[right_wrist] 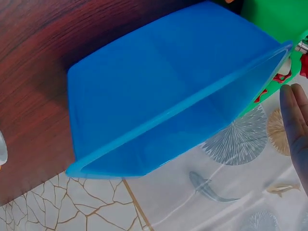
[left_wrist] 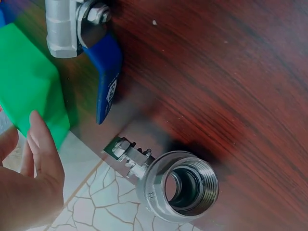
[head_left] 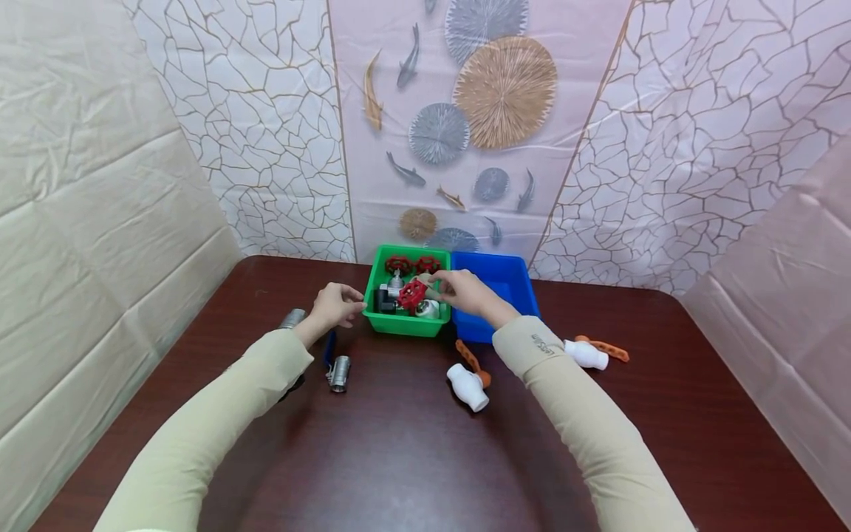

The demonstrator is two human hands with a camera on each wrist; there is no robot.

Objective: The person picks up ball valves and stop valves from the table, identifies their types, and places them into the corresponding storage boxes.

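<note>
Inside the green rectangular plastic bin (head_left: 407,325), a valve with a spoked red handwheel (head_left: 412,294) sits highest, its wheel face tilted toward the person; its body is mostly hidden, so the long axis cannot be read. The right hand (head_left: 465,290) reaches over the bin's right side, fingers beside this wheel; whether they pinch it cannot be told. The left hand (head_left: 337,304) is at the bin's left rim, its thumb and fingers apart and curved, with nothing between them.

Along the bin's far wall lie two more scalloped red handwheels (head_left: 399,265); a black blocky fitting (head_left: 383,301) is toward its left, a glossy white rounded part (head_left: 428,308) near its front right. A blue plastic bin (head_left: 530,295) stands just beside the green one, on its right.

On the glossy, dark-red wood-grain bench (head_left: 392,465), left and nearer than the green bin, a steel ball valve (head_left: 339,374) runs lengthwise away from the person, its flat blue lever pointing that way too. Farther left is a second steel valve (left_wrist: 178,186) with a round, threaded mouth. In front and slightly right of the green bin, a white plastic ball valve (head_left: 467,388) lies diagonally, its orange handle pointing away from the person; well to the right, another white valve (head_left: 586,355) lies nearly crosswise, orange handle pointing right.
</note>
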